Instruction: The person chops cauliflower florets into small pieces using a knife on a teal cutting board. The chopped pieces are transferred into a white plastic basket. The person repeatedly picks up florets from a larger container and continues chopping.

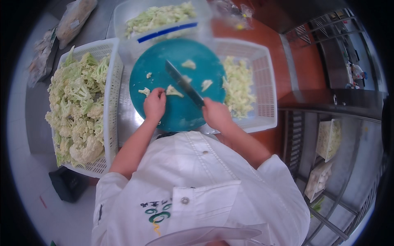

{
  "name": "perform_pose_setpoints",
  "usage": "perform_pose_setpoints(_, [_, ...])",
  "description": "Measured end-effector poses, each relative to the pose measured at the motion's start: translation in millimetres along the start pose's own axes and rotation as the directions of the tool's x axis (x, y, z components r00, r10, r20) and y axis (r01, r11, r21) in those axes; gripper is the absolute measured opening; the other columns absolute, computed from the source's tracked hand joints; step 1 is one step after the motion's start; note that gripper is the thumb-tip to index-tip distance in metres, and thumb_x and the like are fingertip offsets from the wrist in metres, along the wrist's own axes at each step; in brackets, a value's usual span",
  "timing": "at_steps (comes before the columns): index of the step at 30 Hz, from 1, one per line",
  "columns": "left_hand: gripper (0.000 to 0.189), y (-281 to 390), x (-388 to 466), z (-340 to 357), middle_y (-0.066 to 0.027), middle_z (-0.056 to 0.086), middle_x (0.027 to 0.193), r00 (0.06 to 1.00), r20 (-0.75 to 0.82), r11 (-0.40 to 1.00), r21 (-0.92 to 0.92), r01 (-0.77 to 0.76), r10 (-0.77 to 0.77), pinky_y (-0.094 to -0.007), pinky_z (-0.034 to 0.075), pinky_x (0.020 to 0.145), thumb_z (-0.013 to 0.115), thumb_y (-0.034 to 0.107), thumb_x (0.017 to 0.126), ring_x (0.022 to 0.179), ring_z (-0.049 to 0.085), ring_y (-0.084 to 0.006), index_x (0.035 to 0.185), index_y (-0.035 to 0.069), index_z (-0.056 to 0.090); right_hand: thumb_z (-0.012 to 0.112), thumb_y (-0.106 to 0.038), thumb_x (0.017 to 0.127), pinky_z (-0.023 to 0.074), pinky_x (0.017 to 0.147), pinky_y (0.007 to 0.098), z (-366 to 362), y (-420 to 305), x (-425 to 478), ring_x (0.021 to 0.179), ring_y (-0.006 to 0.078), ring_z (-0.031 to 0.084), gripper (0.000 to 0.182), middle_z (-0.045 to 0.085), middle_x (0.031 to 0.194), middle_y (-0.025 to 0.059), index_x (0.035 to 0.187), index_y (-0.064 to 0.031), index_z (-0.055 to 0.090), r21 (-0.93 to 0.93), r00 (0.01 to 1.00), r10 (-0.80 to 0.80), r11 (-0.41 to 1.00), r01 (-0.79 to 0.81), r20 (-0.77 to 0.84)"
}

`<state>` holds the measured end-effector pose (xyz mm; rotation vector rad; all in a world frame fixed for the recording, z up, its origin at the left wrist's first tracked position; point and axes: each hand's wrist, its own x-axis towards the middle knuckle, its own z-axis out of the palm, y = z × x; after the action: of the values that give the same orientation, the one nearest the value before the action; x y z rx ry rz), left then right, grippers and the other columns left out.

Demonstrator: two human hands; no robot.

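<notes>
My right hand (216, 114) grips the handle of a kitchen knife (184, 83), whose blade slants up and left over a round teal cutting board (181, 117). At the board's lower left is my left hand (155, 104), fingertips together; whether a piece is pinched between them is hard to tell. Right beside those fingertips lies a cauliflower floret (174, 91), and another floret (144, 91) is just to their left. More pieces lie apart on the board, among them one at the top (188, 64) and one at the right (206, 85). One piece is partly behind the blade.
A white plastic basket (111, 92) heaped with cauliflower stands at left. Right of the board, another white basket (271, 83) holds cut florets. Beyond the board is a clear plastic bin (120, 15) of florets. Filled plastic bags (74, 23) lie at upper left; metal shelving (354, 181) stands at right.
</notes>
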<state>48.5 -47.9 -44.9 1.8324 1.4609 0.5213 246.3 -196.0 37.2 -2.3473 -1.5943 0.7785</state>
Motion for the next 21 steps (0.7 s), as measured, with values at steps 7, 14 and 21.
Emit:
perform_pose_setpoints(7, [0.032, -31, 4, -43, -0.0119, 0.066, 0.11, 0.867, -0.211, 0.829, 0.459, -0.32, 0.452, -0.0441, 0.047, 0.091, 0.063, 0.008, 0.081, 0.106, 0.06, -0.0329, 0.112, 0.013, 0.068, 0.052, -0.017, 0.095, 0.0512, 0.062, 0.0534, -15, -8, -30, 0.072, 0.0408, 0.067, 0.02, 0.069, 0.08, 0.0165, 0.112, -0.007, 0.056, -0.058, 0.994, -0.106, 0.993, 0.104, -0.024])
perform_pose_setpoints(14, [0.032, -48, 13, -48, -0.0069, 0.071, 0.087, 0.992, 0.019, 0.961, 0.246, -0.128, 0.128, -0.04, 0.053, 0.079, 0.069, 0.016, 0.087, 0.081, 0.067, -0.0281, 0.118, 0.008, 0.066, 0.052, -0.016, 0.095, 0.0513, 0.062, 0.0533, -37, -16, -37, 0.072, 0.0403, 0.067, 0.02, 0.069, 0.081, 0.0151, 0.113, -0.0082, 0.057, -0.05, 0.995, -0.091, 0.994, 0.093, 0.036])
perform_pose_setpoints(21, [0.028, -57, 11, -45, -0.0061, 0.072, 0.089, 0.985, -0.129, 0.9, -0.433, 0.047, -0.113, -0.0262, 0.05, 0.075, 0.065, 0.014, 0.093, 0.08, 0.065, -0.0114, 0.119, 0.003, 0.065, 0.061, -0.017, 0.093, 0.0503, 0.068, 0.0534, -1, -19, -26, 0.08, 0.0429, 0.066, 0.024, 0.067, 0.083, 0.0205, 0.115, -0.0085, 0.06, 0.085, 0.992, -0.127, 0.989, 0.125, 0.021])
